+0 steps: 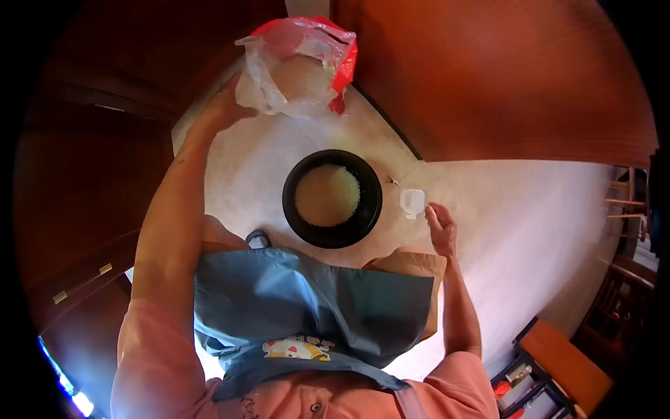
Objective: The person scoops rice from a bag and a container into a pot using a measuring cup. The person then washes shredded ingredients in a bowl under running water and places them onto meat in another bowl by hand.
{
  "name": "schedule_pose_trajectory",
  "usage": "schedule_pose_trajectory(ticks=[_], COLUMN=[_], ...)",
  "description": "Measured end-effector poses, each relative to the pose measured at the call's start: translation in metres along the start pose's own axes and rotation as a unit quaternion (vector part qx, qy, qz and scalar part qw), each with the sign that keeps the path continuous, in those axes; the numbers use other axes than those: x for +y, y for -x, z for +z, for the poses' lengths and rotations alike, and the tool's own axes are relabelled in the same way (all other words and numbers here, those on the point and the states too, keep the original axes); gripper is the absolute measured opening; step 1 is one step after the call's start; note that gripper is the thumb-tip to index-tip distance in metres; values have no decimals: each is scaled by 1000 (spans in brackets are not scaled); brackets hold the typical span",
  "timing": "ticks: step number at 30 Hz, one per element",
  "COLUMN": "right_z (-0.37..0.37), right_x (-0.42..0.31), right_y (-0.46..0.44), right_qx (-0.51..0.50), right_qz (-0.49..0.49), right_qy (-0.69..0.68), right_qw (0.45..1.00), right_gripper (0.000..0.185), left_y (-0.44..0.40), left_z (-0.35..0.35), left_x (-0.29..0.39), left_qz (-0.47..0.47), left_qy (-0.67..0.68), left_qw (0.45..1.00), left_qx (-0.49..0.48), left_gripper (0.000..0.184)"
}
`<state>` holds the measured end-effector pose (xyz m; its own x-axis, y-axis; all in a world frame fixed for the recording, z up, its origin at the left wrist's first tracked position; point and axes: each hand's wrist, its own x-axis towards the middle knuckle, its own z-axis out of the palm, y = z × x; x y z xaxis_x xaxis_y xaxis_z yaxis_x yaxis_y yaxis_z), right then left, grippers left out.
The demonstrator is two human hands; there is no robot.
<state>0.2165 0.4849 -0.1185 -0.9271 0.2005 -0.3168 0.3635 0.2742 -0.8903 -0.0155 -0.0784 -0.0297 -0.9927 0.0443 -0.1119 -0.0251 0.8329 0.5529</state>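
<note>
A black pot (287,202) sits on the floor in front of me, with white rice (328,195) inside. Beyond it stands an open, clear and red plastic bag of rice (296,80). My left hand (232,106) is closed on the bag's left side; some of its fingers are hidden. To the right of the pot, my right hand (441,227) pinches a small translucent measuring cup (412,202). The cup is held apart from the pot, and I cannot tell whether anything is in it.
Dark wooden cabinets (91,160) rise on the left, and a reddish wooden panel (502,84) stands at the upper right. My lap is covered by a blue-grey apron (314,300). A low shelf unit (565,363) is at the lower right on the pale floor (516,230).
</note>
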Motion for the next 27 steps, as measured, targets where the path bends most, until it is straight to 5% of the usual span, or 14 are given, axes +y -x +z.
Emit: schedule_pose_trajectory(ticks=[2,4,6,8,10,12,14,17,19,23,27], right_z=[18,52,97,155,208,246,268,275,275,277,275], right_x=[-114,-152,-192,-219,-224,-232,-238,-230,-218,-209,-249], right_y=[-9,-36,-71,-102,-137,-151,-157,-158,-163,-156,-136], right_qx=[-49,-93,-199,-146,-171,-91,-58,-57,-39,3,26], right_qz=[-64,-177,-224,-289,-306,-386,-391,-319,-323,-228,-120], right_qy=[137,47,107,263,90,66,20,-57,-98,-155,-131], right_qw=[987,979,948,909,932,916,918,944,940,961,984], right_gripper=[26,22,36,60,81,86,86,75,62,42,40], left_y=[-6,-11,-20,-43,-67,-86,-77,-77,-56,-68,-55], left_z=[-6,-4,-2,28,53,63,61,67,40,50,49], left_x=[37,68,68,47,21,-2,4,0,49,35,67], left_qz=[31,91,150,214,234,251,184,141,87,101,37], left_qy=[70,45,42,62,2,-61,192,295,326,252,252], left_qw=[997,994,984,965,959,950,959,944,940,960,964], left_qx=[-4,33,81,136,158,177,96,34,51,67,72], left_gripper=[110,115,117,118,118,119,110,100,86,52,48])
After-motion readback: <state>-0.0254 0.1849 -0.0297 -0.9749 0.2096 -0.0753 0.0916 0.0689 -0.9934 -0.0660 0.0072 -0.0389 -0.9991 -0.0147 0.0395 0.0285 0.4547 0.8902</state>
